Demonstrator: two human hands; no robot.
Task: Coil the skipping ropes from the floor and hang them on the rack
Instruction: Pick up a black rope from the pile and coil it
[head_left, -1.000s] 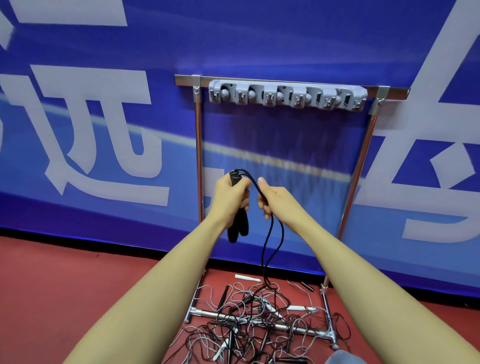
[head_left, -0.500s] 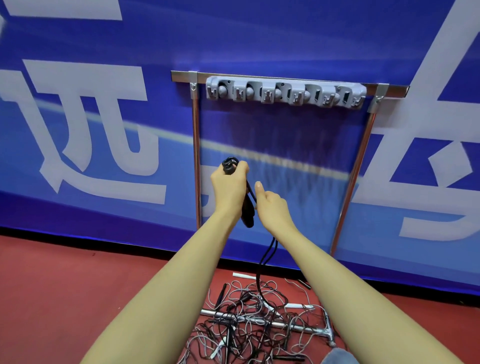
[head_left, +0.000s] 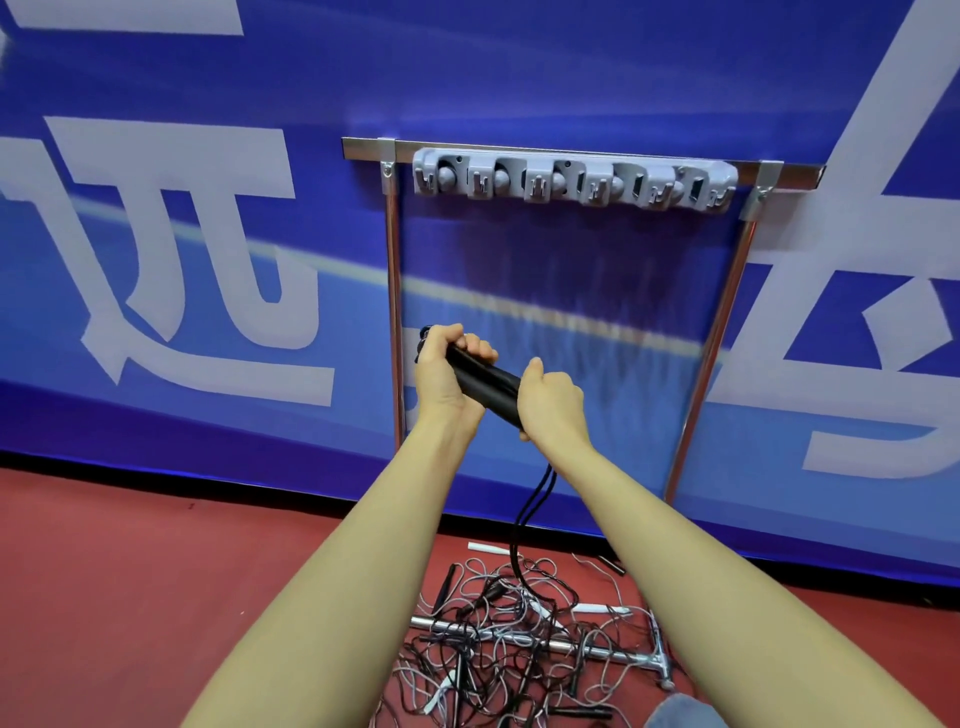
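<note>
My left hand (head_left: 448, 370) grips the upper end of two black skipping-rope handles (head_left: 485, 385), held together and tilted down to the right. My right hand (head_left: 551, 401) is curled round their lower end. The black rope (head_left: 531, 506) hangs doubled below my right hand down into a tangle of black and white ropes (head_left: 511, 639) on the floor. Above my hands, the metal rack (head_left: 392, 291) carries a grey strip of hooks and clips (head_left: 574, 180) with nothing on it.
The rack stands against a blue banner wall with large white characters. Its chrome foot bar (head_left: 618, 653) lies under the rope tangle on the red floor. A white handle (head_left: 488, 547) lies near the wall. A bit of blue cloth (head_left: 680, 713) shows at the bottom edge.
The handles have swung from hanging upright in my left hand to lying slanted between both hands. My right hand has moved from the rope onto the handles' lower end.
</note>
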